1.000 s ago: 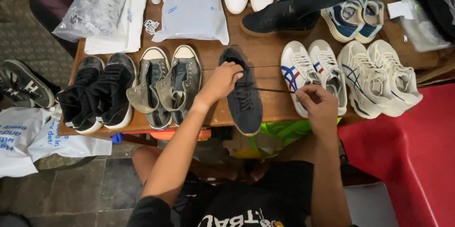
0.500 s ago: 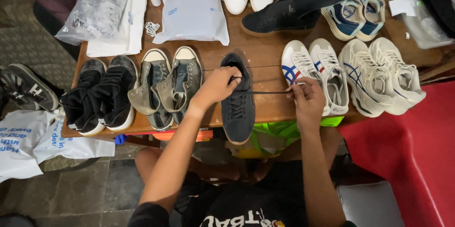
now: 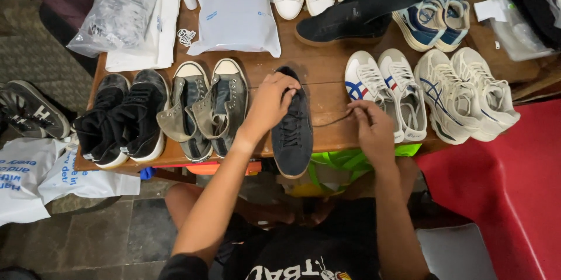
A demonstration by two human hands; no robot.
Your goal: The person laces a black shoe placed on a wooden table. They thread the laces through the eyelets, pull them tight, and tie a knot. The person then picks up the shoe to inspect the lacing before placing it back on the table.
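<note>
A person's left hand [image 3: 272, 102] presses on the dark navy suede sneaker [image 3: 292, 128] on the wooden desk [image 3: 318, 69], while the right hand [image 3: 371, 128], just right of it, pinches its thin dark lace [image 3: 332, 121] taut, mid-lacing; threading the next eyelet likely follows.

A dark navy shoe [image 3: 292, 128] with black laces lies on the brown wooden table [image 3: 324, 69], between a grey-olive pair with off-white toe caps [image 3: 204, 107] and a white pair with red and blue stripes [image 3: 388, 90]. Further left stands a black pair with white soles [image 3: 123, 116]; at the right, a cream pair with dark blue lines [image 3: 467, 93]. A white bag with blue lettering [image 3: 234, 8] lies behind, and a red surface [image 3: 502, 180] shows at the right.
</note>
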